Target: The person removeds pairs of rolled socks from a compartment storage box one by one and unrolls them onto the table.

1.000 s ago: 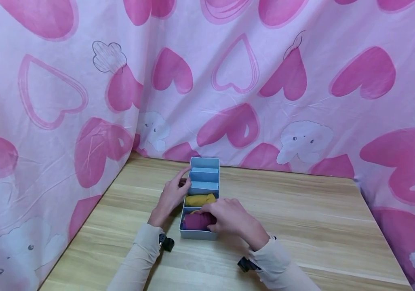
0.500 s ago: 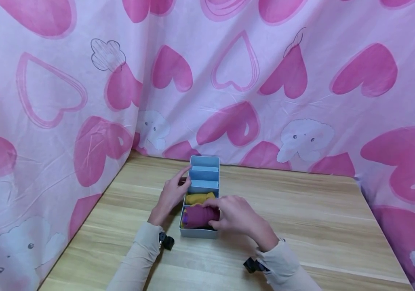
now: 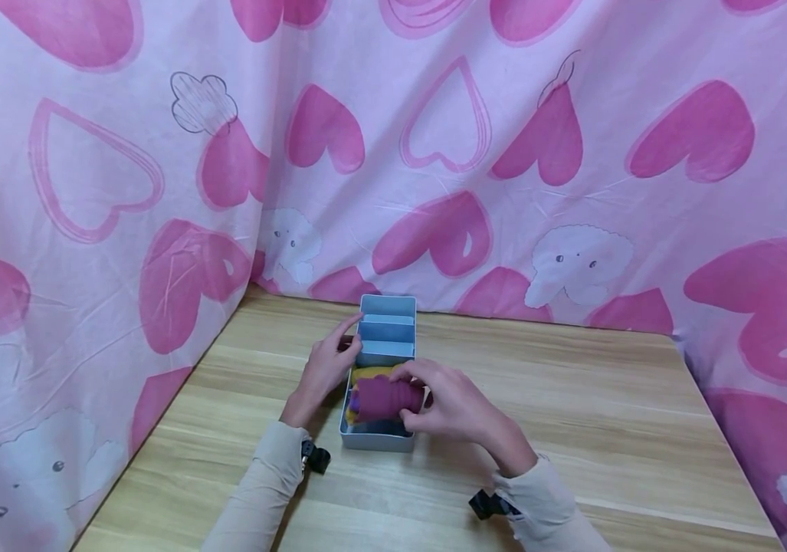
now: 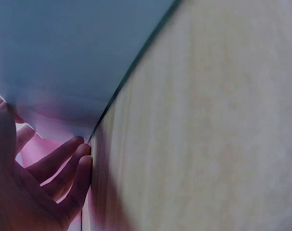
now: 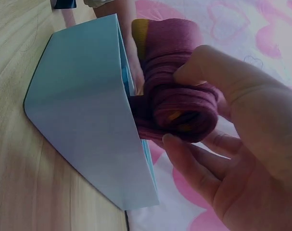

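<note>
My right hand point(image 3: 458, 410) pinches a rolled maroon sock point(image 3: 382, 397) with thumb and fingers and holds it above the front compartment of a blue-grey divided box point(image 3: 375, 442). In the right wrist view the rolled sock point(image 5: 172, 62) shows ribbed knit and mustard patches, and a loose part of it hangs at the box rim. A mustard rolled cloth point(image 3: 372, 373) lies in the compartment behind, partly covered by the maroon sock. My left hand point(image 3: 324, 368) rests its fingers against the box's left side; in the left wrist view its fingertips point(image 4: 83, 149) touch low on the wall.
The box stands lengthwise on a wooden table point(image 3: 538, 399); its two back compartments hold nothing visible. A pink heart-patterned curtain point(image 3: 427, 230) hangs behind the table and along both sides. A black wrist camera point(image 3: 315, 458) sits on my left sleeve.
My right hand has raised the rolled sock out of the front compartment and shifted it slightly back and right, uncovering the compartment's inside. The left hand has stayed at the box side.
</note>
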`<state>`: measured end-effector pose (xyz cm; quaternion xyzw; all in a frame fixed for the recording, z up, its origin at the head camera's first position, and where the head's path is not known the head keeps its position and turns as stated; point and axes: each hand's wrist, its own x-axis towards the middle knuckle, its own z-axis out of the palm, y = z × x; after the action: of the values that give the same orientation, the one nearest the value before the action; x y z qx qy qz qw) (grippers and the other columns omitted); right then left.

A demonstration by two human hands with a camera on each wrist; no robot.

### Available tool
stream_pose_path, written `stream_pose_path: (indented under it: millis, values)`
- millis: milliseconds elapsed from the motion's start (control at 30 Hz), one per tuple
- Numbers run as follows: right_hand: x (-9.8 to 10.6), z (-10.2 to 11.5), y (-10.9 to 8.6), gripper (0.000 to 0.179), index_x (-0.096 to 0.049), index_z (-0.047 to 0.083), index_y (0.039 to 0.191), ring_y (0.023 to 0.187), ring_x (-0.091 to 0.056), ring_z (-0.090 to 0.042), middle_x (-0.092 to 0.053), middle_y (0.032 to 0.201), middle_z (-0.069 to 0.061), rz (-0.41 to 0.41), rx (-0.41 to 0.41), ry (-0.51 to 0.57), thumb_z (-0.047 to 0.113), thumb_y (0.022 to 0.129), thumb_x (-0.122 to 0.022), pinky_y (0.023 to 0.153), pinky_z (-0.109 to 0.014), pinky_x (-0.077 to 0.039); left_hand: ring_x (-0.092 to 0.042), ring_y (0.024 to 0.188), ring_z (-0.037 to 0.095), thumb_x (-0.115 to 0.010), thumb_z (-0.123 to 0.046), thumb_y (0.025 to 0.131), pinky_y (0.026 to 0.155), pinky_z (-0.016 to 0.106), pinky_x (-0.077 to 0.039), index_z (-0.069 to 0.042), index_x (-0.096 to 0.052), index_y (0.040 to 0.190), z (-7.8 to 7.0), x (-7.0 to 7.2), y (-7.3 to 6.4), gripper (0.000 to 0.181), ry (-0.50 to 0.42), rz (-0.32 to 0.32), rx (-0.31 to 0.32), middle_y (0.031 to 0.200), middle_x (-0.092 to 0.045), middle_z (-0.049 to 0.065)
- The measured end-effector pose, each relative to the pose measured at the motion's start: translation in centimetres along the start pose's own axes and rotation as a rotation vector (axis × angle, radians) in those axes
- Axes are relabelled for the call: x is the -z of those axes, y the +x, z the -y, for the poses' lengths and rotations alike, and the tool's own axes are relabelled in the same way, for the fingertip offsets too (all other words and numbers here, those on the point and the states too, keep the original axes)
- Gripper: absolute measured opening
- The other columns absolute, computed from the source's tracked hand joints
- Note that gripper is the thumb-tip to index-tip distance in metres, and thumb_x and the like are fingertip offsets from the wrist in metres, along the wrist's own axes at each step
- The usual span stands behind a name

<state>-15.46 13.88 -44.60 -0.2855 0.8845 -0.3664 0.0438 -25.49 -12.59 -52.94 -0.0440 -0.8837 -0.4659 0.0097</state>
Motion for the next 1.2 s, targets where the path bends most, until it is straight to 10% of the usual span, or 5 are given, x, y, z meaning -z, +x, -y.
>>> stream_pose_path:
  millis: [500, 1200]
  values:
    - [1.4, -1.0, -1.1, 0.050, -0.065, 0.035, 0.131, 0.108, -0.066, -0.014, -0.068, 0.128, 0.012, -0.079, -0.006, 0.137, 0.018, 0.089, -0.087, 0.089, -0.028, -0.062, -0.070, 0.113, 0.027, -0.060, -0.040, 0.108, 0.105, 0.054, -0.059, -0.046, -0.053, 0.158, 0.0, -0.3, 0.1, 0.050, -0.016, -0.009, -0.012, 0.130, -0.076, 0.008]
    - [3.4, -2.9, -3.9, 0.057, -0.062, 0.040, 0.132, 0.102, -0.071, -0.025, -0.065, 0.139, 0.007, -0.144, -0.060, 0.204, 0.007, 0.090, -0.082, 0.064, -0.034, -0.062, -0.068, 0.117, 0.029, -0.057, -0.041, 0.110, 0.107, 0.054, -0.059, -0.049, -0.048, 0.159, -0.1, -0.1, 0.0, 0.051, -0.031, 0.009, 0.001, 0.136, -0.072, 0.008]
